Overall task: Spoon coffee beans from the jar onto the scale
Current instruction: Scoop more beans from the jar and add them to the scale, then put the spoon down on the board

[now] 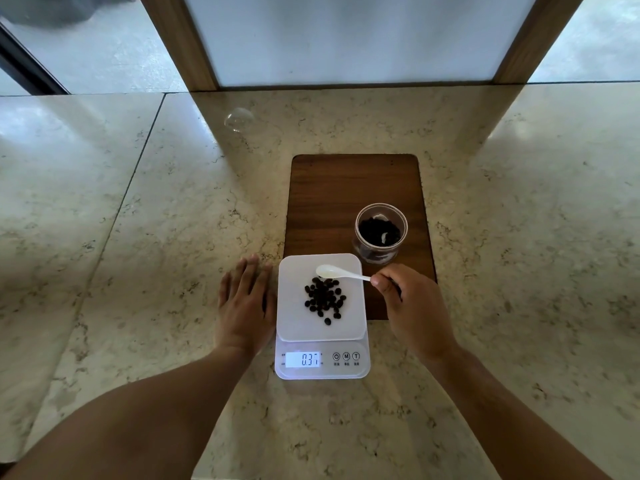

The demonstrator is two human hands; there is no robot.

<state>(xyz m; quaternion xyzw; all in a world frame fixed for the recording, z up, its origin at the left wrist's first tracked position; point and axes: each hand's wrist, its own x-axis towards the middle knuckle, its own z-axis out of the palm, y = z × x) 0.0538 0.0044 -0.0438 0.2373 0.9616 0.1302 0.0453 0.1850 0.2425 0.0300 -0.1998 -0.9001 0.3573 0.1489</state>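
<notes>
A white digital scale (294, 327) sits on the marble counter, its lit display showing digits. A loose pile of dark coffee beans (324, 299) lies on its platform. My right hand (412, 306) pinches the handle of a small white spoon (337, 272), whose empty bowl hovers over the platform's far edge, just above the beans. An open glass jar (380, 233) with beans inside stands on a wooden board behind the scale. My left hand (244, 303) lies flat on the counter, fingers apart, against the scale's left side.
The dark wooden board (329, 202) lies partly under the scale's far right corner. A clear glass lid (239, 119) rests on the counter at the back left. A wood-framed panel rises along the counter's far edge.
</notes>
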